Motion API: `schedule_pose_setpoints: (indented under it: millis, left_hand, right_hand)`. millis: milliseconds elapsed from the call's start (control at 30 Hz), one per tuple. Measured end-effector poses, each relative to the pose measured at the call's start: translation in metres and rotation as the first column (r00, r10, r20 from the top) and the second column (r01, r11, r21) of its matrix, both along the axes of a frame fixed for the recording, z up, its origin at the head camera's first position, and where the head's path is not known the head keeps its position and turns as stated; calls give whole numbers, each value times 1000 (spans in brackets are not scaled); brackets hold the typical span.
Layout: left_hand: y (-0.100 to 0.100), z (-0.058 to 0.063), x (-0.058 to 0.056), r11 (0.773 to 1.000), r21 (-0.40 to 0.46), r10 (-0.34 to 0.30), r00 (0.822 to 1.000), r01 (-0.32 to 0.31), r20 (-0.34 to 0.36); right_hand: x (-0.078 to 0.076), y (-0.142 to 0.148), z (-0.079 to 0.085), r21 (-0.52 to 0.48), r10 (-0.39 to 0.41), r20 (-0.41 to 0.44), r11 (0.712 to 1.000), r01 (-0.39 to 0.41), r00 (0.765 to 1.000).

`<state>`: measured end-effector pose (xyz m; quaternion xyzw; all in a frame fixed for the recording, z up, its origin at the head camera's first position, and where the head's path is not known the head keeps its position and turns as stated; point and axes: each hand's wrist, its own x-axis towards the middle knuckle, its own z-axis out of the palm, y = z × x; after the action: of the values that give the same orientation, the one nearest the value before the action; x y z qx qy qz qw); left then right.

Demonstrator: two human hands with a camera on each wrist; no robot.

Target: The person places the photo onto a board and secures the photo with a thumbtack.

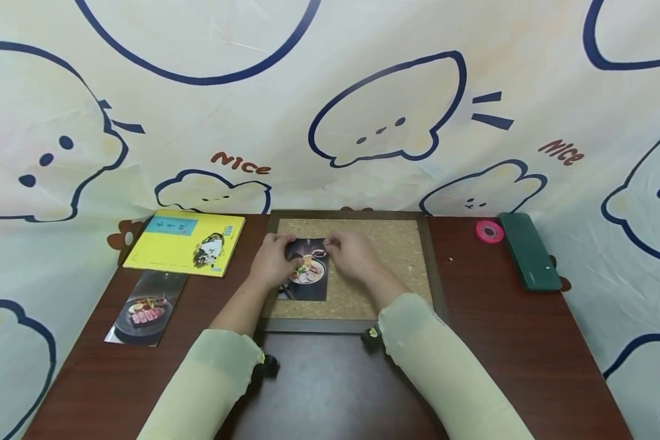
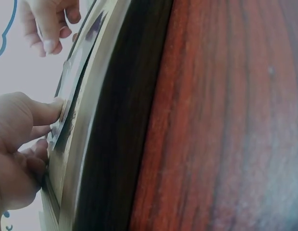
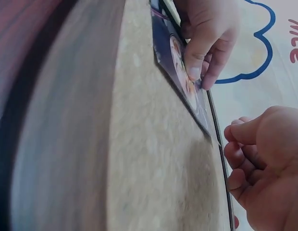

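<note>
A dark photo card (image 1: 310, 287) of a bowl of food lies at the upper left of a framed cork board (image 1: 371, 305). My left hand (image 1: 272, 260) is at the card's left side, its thumb pressing on the face and a fingertip near the top edge. Beside the card's upper right corner is my right hand (image 1: 354, 253), thumb and forefinger together. In the right wrist view a thin, pale, pin-like piece (image 3: 217, 141) shows just off the fingertips of that hand (image 3: 269, 159); its other end is hidden. The card's edge (image 2: 72, 120) stands slightly off the cork in the left wrist view.
A yellow booklet (image 1: 165, 250) and a second food photo (image 1: 162, 284) lie left of the board. On the right are a pink round disc (image 1: 489, 231) and a dark green case (image 1: 530, 253). A printed cloth (image 1: 374, 183) hangs behind the brown table (image 1: 500, 342).
</note>
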<state>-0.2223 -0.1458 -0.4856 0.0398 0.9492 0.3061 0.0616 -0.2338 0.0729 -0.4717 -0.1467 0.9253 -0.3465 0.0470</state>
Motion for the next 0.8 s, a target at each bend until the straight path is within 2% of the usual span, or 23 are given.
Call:
schedule_pose_setpoints:
  millis: [400, 800]
  left_hand:
    - [-6, 1, 1, 1000, -7, -23, 999, 23, 29]
    - [-4, 0, -4, 1000, 5, -23, 999, 23, 44]
  right_hand:
    - [-19, -28, -2, 69, 34, -29, 997, -32, 999]
    - [-36, -38, -4, 164, 53, 62, 984, -62, 997]
